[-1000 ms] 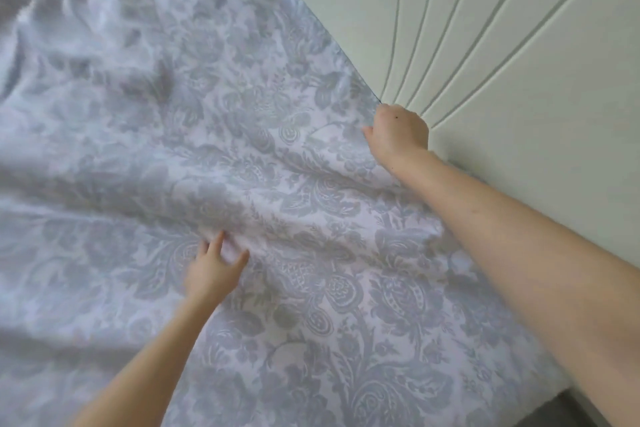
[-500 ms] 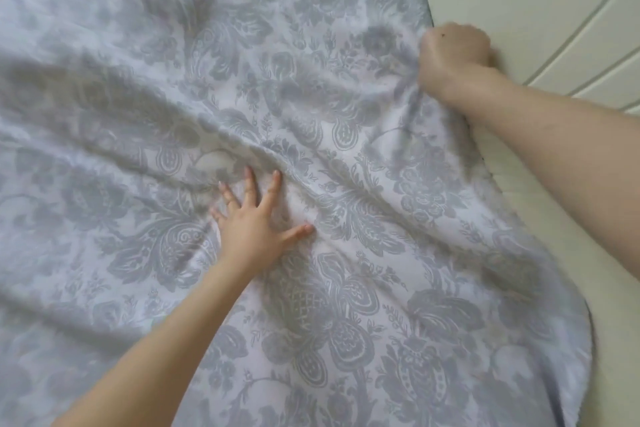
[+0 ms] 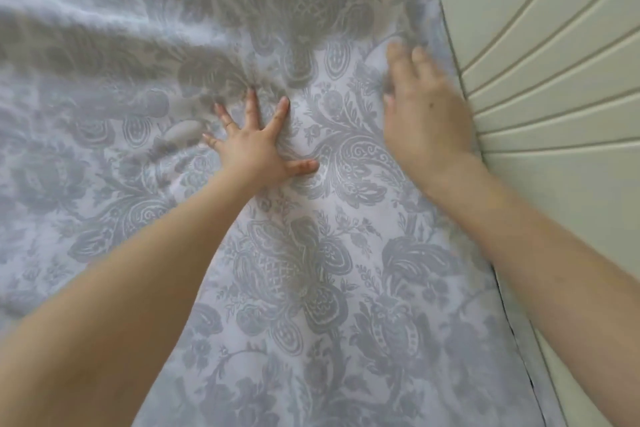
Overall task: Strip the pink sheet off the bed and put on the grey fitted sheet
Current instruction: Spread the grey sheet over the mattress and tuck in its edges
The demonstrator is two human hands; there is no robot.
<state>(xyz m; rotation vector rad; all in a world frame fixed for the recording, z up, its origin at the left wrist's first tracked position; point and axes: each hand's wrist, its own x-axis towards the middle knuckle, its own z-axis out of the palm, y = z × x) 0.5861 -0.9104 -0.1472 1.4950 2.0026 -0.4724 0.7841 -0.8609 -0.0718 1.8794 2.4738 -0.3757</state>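
Observation:
The grey fitted sheet, pale with a grey floral damask print, covers the whole bed in the head view. My left hand presses flat on it near the middle, fingers spread wide. My right hand lies flat on the sheet close to the bed's right edge, fingers straight and blurred. Wrinkles run across the sheet to the left and above my hands. No pink sheet is in view.
A cream panelled wall with grooved boards runs along the bed's right edge. A narrow dark gap shows between the sheet's edge and the wall at the lower right.
My right hand has let go of the sheet's edge by the wall and now lies flat on top. My left hand stays pressed flat, fingers spread wider. The view has shifted along the bed.

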